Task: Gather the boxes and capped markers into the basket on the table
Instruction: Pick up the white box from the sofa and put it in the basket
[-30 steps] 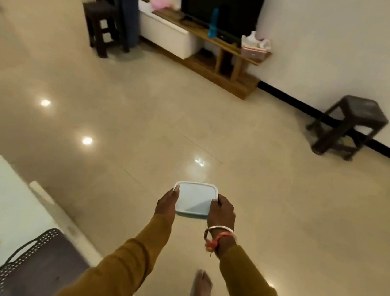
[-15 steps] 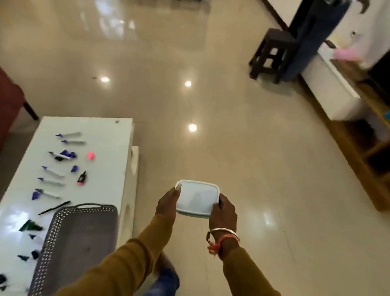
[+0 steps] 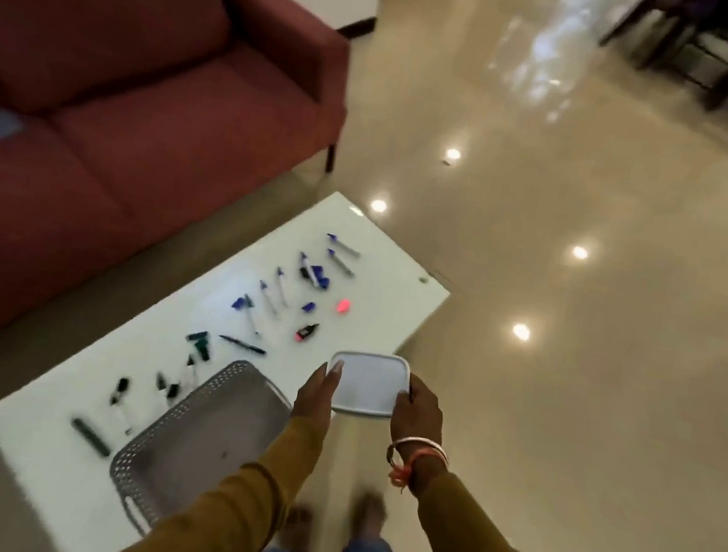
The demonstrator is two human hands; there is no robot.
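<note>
A pale blue-white lidded box [image 3: 368, 384] is held level in front of me, my left hand [image 3: 314, 394] gripping its left edge and my right hand [image 3: 418, 413] its right edge. It hovers over the near right edge of the white table [image 3: 392, 252]. The grey perforated basket [image 3: 175, 450] stands on the table just left of my left arm, with nothing seen inside. Several markers [image 3: 278, 286] and loose caps [image 3: 309, 306], blue, green, black and pink, lie scattered across the table beyond the basket.
A dark red sofa [image 3: 125, 76] runs along the far side of the table. Glossy beige floor spreads to the right, with dark chairs [image 3: 724, 54] at the far top right. My feet show on the floor below the box.
The view has swung left: the table, basket and markers now lie in front of me and the sofa has come into view. Both hands still hold the box the same way.
</note>
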